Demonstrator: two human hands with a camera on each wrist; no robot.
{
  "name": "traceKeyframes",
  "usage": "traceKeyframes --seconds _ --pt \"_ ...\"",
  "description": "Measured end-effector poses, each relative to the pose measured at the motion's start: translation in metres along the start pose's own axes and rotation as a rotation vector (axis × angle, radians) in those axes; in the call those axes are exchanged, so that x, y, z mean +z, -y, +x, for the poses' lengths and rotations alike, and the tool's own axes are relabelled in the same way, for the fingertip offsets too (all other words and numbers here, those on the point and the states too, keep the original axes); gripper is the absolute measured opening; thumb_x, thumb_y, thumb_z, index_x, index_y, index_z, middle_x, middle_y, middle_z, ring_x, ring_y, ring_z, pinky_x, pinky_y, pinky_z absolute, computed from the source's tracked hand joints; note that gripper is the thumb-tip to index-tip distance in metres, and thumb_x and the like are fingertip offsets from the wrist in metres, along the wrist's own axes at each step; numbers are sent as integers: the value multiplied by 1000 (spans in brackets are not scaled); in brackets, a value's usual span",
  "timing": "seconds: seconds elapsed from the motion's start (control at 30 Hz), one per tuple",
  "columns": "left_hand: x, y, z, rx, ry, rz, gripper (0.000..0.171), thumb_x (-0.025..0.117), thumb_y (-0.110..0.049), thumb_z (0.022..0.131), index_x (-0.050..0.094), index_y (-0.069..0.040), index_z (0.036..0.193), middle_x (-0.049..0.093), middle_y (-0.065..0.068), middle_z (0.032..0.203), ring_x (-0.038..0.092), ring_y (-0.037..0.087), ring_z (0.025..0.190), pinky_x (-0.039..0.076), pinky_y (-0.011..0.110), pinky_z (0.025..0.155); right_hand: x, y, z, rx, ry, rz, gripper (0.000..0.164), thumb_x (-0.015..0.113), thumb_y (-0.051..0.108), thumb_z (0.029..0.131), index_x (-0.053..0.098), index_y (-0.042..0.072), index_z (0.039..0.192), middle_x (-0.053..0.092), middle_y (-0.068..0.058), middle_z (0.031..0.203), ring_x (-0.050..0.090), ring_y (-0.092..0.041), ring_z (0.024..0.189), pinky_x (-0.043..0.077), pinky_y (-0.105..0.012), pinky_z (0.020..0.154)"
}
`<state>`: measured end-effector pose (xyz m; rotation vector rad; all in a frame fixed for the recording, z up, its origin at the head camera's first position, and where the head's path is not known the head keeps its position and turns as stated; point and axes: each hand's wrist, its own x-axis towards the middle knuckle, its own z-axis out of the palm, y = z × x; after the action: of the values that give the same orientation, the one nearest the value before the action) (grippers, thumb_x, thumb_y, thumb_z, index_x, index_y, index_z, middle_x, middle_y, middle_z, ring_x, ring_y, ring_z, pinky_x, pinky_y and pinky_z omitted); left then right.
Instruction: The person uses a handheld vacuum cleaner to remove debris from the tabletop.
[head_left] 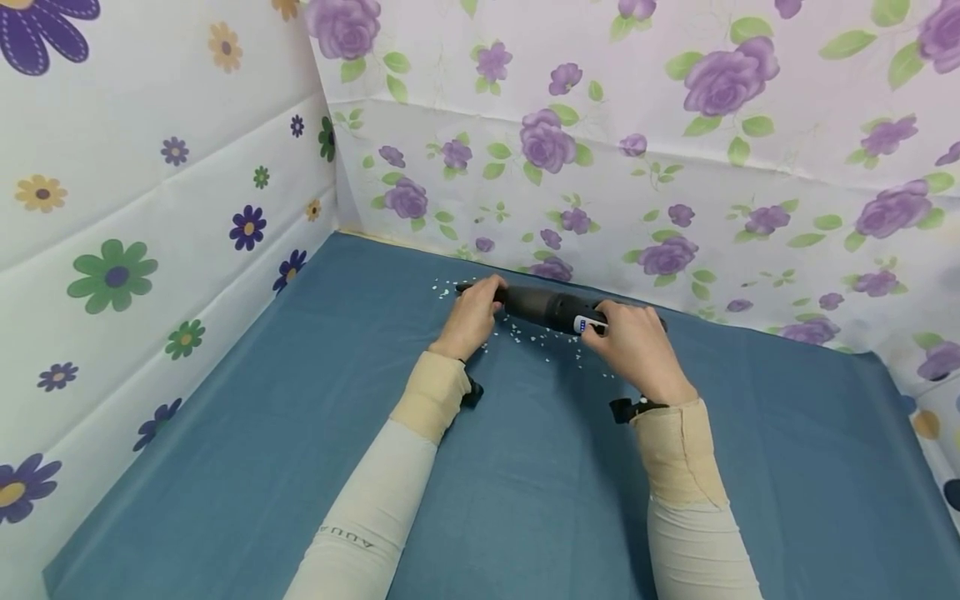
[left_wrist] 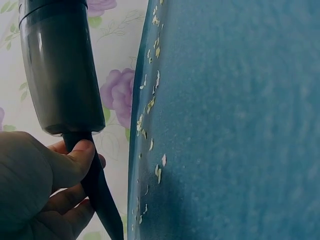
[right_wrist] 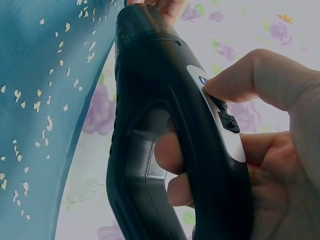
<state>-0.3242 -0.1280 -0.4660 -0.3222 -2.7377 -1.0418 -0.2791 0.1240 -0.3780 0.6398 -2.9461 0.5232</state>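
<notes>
A black handheld vacuum cleaner [head_left: 534, 305] is held in both hands over the far part of a blue-covered table [head_left: 525, 467]. My right hand [head_left: 636, 346] wraps its handle; in the right wrist view the thumb rests at the top of a light control panel [right_wrist: 227, 135]. My left hand [head_left: 468, 317] pinches the narrow black nozzle [left_wrist: 95, 175] just below the smoky clear dust cup [left_wrist: 62, 70]. Small pale flakes [head_left: 532, 337] lie scattered on the cloth around and beneath the vacuum. In the head view the nozzle tip points left, near several flakes.
Behind the table hangs a white sheet with purple roses [head_left: 547, 142]. Another white sheet with coloured daisies [head_left: 112, 275] borders the left side. Each wrist wears a strap with a small black camera [head_left: 471, 392]. The cloth's far edge meets the rose sheet.
</notes>
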Motion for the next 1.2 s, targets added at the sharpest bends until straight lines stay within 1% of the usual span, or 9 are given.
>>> traceKeyframes --seconds 0.17,0.27,0.33,0.5,0.67,0.8,0.9,1.1,1.2 --pt "0 0 0 -15 8 -1 31 62 1 103 59 -6 133 64 15 129 65 30 115 55 44 95 2 0 1 6 16 9 27 64 19 102 69 -5 114 67 -12 73 51 -21 53 41 -38 63" --pt "2 -1 1 -22 16 -2 31 61 1 103 59 -6 134 64 15 130 65 30 116 55 44 96 3 -2 0 6 15 10 28 64 19 102 69 -5 114 68 -13 76 52 -20 52 43 -37 59" --pt "4 -2 1 -23 20 -2 31 60 0 104 59 -6 134 64 15 131 65 31 117 54 45 97 3 -4 -1 11 18 5 27 65 19 102 69 -5 115 68 -13 75 52 -20 51 43 -36 55" --pt "6 -2 2 -21 20 -3 31 60 0 104 59 -6 135 63 16 133 64 32 119 54 45 98 3 -4 -1 33 35 3 26 65 21 103 68 -3 113 65 -12 74 51 -20 50 41 -35 52" --pt "6 -3 2 -33 14 -2 30 60 0 104 59 -5 133 64 16 132 64 33 119 53 46 100 3 -3 -1 18 32 -2 26 65 22 103 68 -3 109 65 -11 76 52 -19 51 42 -35 53" --pt "4 -3 1 -31 13 8 29 61 1 104 59 -4 133 64 17 131 64 34 119 52 47 101 3 -1 0 -3 22 -23 26 65 21 102 69 -3 108 65 -11 75 52 -18 50 42 -35 53" --pt "4 -3 2 -26 11 7 30 60 1 104 59 -4 133 64 17 130 64 34 118 52 47 101 3 -1 0 0 20 -24 24 65 20 102 68 -3 107 64 -11 74 52 -18 50 42 -35 53" --pt "4 -2 2 -39 2 10 30 58 5 104 59 -4 133 65 17 127 65 34 116 54 46 99 4 1 1 9 55 -15 28 65 21 103 68 -5 112 67 -13 79 54 -19 53 45 -37 55" --pt "5 -3 2 -44 1 20 30 57 4 104 59 -3 133 65 18 128 65 34 115 54 46 99 4 1 2 18 64 -21 30 65 23 103 68 -5 114 67 -14 81 55 -20 55 45 -37 55"
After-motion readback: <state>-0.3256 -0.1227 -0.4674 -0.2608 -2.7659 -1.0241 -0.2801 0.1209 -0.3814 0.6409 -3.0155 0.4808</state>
